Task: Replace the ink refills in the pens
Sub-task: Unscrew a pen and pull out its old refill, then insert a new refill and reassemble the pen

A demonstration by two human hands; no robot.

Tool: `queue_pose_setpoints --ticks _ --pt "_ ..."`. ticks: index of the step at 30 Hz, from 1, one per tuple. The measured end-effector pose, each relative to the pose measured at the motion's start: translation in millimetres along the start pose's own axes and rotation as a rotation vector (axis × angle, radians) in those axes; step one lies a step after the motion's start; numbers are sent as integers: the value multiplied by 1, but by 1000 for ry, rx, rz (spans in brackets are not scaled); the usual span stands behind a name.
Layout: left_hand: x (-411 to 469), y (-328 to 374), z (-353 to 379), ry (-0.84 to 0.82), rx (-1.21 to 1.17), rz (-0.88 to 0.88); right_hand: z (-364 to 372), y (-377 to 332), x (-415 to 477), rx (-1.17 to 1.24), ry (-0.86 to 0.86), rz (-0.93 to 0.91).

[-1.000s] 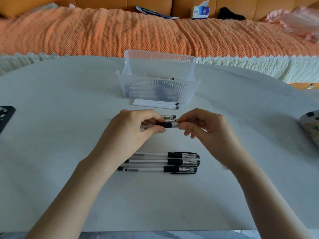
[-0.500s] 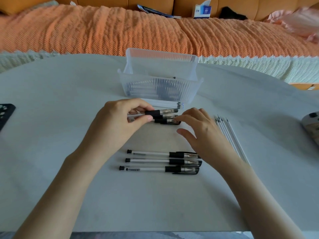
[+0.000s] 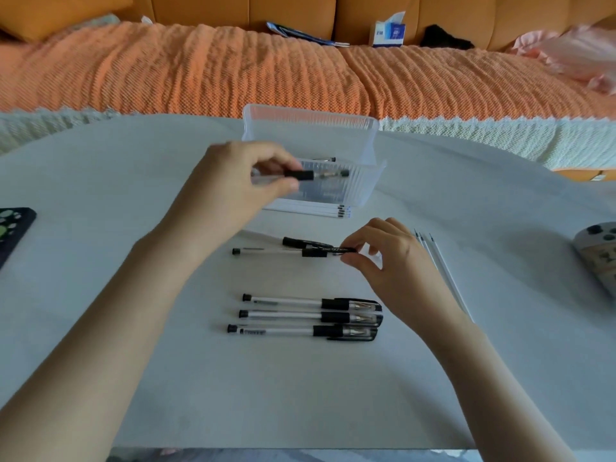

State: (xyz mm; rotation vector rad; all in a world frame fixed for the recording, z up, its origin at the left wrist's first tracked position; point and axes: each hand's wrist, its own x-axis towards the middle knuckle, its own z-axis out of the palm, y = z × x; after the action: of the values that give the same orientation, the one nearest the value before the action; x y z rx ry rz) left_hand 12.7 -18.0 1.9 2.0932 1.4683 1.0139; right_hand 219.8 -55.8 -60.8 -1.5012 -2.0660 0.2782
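Left hand (image 3: 240, 191) raised above the far middle of the bench (image 3: 100, 181), fingers curled round a pen (image 3: 300, 175). That pen is level, black grip and tip sticking out to the right of the fingers, in front of the clear plastic box (image 3: 363, 151).

Right hand (image 3: 393, 261) low on the bench, right of centre. Thumb and forefinger pinch the black right end of a second pen (image 3: 266, 251), which lies flat with its barrel running left from the hand. A third pen (image 3: 305, 242) lies touching it on the far side.

Three capped pens (image 3: 310, 316) in a neat row, nearer than both hands, caps to the right, just left of the right wrist.

Bundle of white refills (image 3: 310, 210) against the near wall of the box, under the left hand. More loose refills (image 3: 440, 265) lie just right of the right hand, partly hidden by the wrist.

Dark phone (image 3: 13, 235) at the left edge, a pale controller (image 3: 600, 255) at the right edge. Orange-covered sofa (image 3: 233, 71) beyond, tissue box (image 3: 388, 31) on it.
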Motion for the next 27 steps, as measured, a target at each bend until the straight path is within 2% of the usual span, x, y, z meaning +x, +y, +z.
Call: queue_pose_setpoints --ticks 7,11,13,20,24,27 --pt "86 -5 20 -142 96 -37 -5 -2 -2 10 -20 1" --pt "105 -14 32 -296 145 -102 -6 -3 -1 38 -25 -9" --pt "105 -17 34 -310 145 -119 -8 -3 0 75 -24 -2" --pt "67 -1 25 -146 50 0 -14 -3 -1 160 12 65" --pt "8 13 28 -203 -20 48 -18 -4 0 248 40 111" --pt "-33 10 33 -242 53 33 -21 -9 -1 322 30 138"
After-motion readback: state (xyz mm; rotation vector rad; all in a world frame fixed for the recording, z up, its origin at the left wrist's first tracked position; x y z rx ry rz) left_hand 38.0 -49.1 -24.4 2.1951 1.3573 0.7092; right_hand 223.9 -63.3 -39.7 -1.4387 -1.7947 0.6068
